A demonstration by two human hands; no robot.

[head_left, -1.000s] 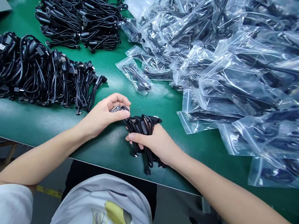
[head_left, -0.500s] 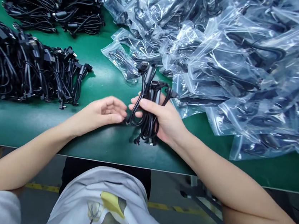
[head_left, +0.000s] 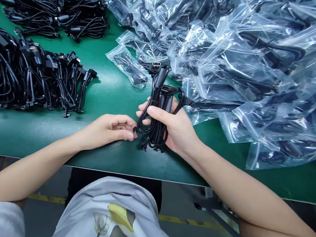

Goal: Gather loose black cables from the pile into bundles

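Observation:
My right hand [head_left: 174, 126] is wrapped round several bundled black cables [head_left: 157, 122], thumb across their front, over the table's near part. Their larger connectors point away from me and small plugs hang at the lower end. Just left of the bundle is my left hand [head_left: 116, 131], its fingers curled and its fingertips by a small plug [head_left: 135, 130] at the bundle's lower left. Whether the fingertips grip that plug is not clear.
Bagged cables [head_left: 232, 70] in clear plastic are heaped at the back and right of the green table [head_left: 99, 157]. Black cable bundles lie in one pile [head_left: 57, 4] at the back left and a row [head_left: 32, 73] at the left. A single bag [head_left: 129, 66] lies beyond my hands.
My left hand has moved slightly down and right, and its fingers have drawn closer together near the small plug. The cables in my right hand have turned a little, showing a connector's opening.

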